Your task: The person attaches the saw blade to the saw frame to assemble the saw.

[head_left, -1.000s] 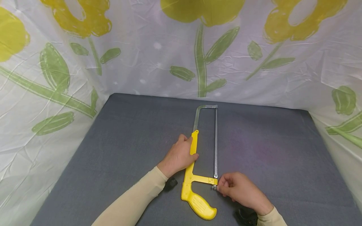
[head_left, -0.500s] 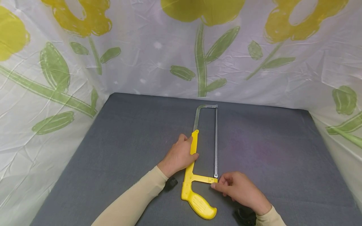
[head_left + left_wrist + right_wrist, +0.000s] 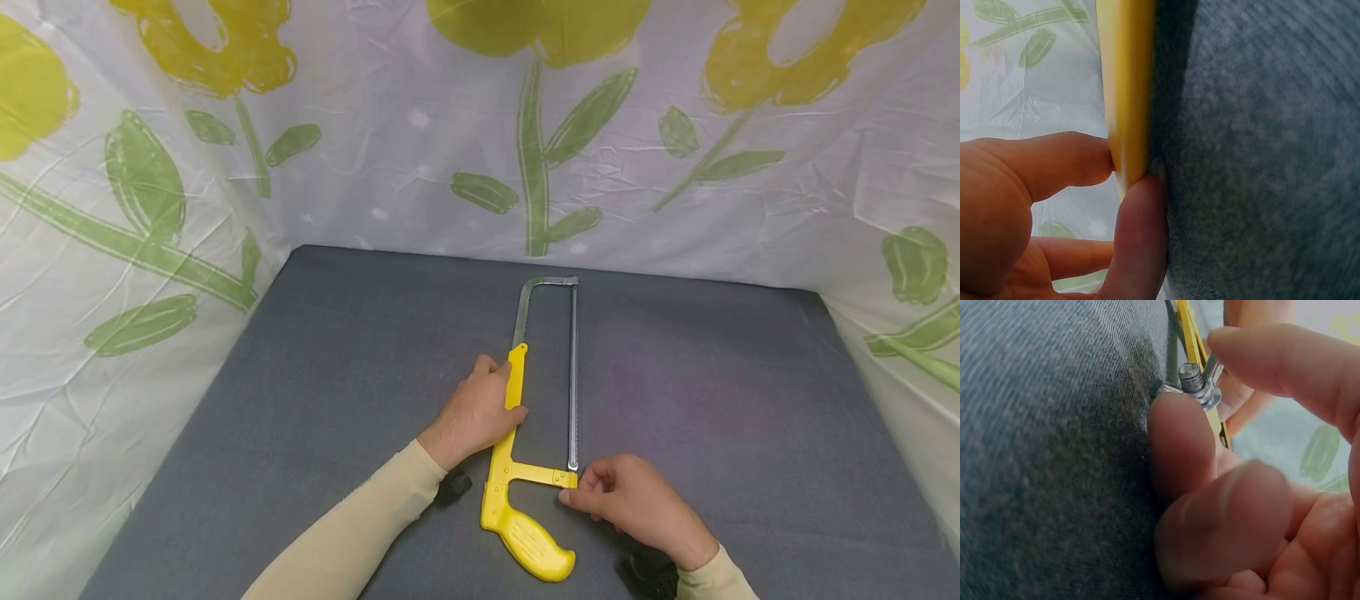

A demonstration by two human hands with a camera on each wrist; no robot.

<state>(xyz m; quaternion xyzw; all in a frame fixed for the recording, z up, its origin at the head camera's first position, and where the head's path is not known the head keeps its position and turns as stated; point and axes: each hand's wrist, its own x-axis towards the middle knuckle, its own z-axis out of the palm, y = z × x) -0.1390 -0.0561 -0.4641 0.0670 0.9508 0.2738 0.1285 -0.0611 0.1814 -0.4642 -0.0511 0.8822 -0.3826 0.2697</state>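
A hacksaw (image 3: pixel 534 546) with a yellow handle and frame lies on the dark grey cloth, its blade (image 3: pixel 573 375) along the right side. My left hand (image 3: pixel 472 417) holds the yellow frame bar (image 3: pixel 1132 81) between thumb and fingers, midway up the saw. At the near end of the blade, my right hand (image 3: pixel 637 504) has thumb and index finger on the wings of a metal wing nut (image 3: pixel 1211 394). A threaded bolt end (image 3: pixel 1191 378) sticks out of the nut. The thumb hides the nut in the head view.
Grey cloth (image 3: pixel 360 350) covers the table. A white curtain with printed flowers (image 3: pixel 390 150) hangs along the back and both sides. Black wrist devices (image 3: pixel 651 575) sit beneath both forearms.
My right thumb has moved left across the wing nut and now covers it in the head view. The left hand and the hacksaw have stayed in place.
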